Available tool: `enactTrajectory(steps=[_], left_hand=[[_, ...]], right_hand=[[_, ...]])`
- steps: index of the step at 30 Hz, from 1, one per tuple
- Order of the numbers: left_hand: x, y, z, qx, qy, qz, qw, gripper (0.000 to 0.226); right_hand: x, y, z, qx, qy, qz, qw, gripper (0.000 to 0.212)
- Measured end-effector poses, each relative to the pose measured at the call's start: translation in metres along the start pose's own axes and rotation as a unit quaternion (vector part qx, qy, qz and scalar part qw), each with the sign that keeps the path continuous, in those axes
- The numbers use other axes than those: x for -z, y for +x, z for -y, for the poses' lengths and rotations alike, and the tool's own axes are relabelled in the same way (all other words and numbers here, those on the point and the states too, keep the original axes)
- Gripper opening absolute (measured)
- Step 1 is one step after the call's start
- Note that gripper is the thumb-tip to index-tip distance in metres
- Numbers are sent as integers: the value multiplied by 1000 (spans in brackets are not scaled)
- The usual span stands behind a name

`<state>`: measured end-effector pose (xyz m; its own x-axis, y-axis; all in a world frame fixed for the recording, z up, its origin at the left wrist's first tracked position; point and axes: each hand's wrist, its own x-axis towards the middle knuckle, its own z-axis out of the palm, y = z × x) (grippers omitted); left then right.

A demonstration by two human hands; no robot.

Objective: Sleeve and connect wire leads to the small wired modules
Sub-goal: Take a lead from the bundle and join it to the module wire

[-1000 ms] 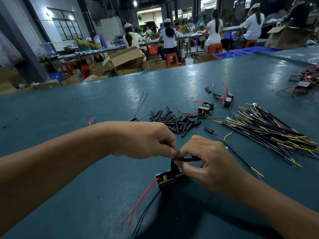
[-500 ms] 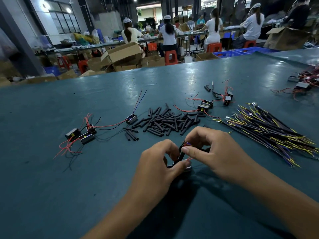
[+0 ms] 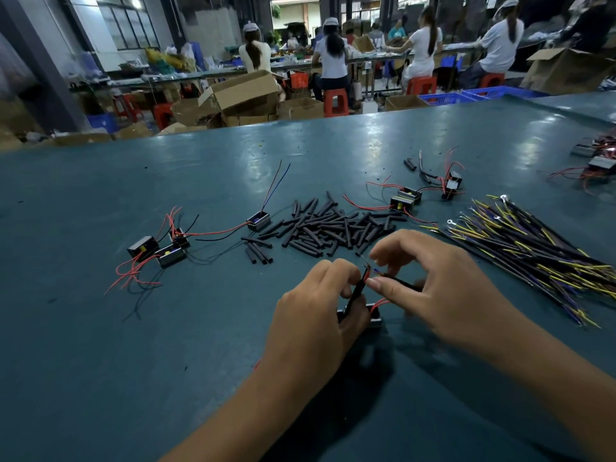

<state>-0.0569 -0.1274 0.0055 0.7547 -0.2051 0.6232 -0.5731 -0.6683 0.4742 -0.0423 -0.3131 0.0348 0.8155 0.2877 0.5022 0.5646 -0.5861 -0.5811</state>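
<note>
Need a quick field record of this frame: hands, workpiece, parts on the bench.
left hand: pinches a black sleeved lead above the module
right hand: pinches a wire lead meeting the left hand's, bare ends showing
module in work: on the table under the hands, mostly hidden
sleeve pile: loose black tubes, beyond the hands
lead bundle: yellow and purple wires, right of the hands
wired modules, left: three clustered, red and black leads
table: teal surface

No legible text, labels or numbers anywhere.
</note>
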Motion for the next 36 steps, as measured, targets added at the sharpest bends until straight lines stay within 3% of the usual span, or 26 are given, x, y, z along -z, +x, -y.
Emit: enactTrajectory(steps=[3,8,18,26,36], left_hand=[[2,-1,5,-10,-26,16,999,21],[7,1,12,35,-189,72,979,18],[7,-1,20,74,-272,138,950,11],[5,-1,24,76,-329,172,925,5],[5,-1,29,59,-317,184,928,4]], right_hand=[[5,1,-1,11,12,3,1000,25],[9,0,0,12,54,51,997,22],[16,0,-3,59,47,106,992,15],[11,-2,-4,111,4,36,993,16],[3,-3,-5,178,-61,-21,982,12]])
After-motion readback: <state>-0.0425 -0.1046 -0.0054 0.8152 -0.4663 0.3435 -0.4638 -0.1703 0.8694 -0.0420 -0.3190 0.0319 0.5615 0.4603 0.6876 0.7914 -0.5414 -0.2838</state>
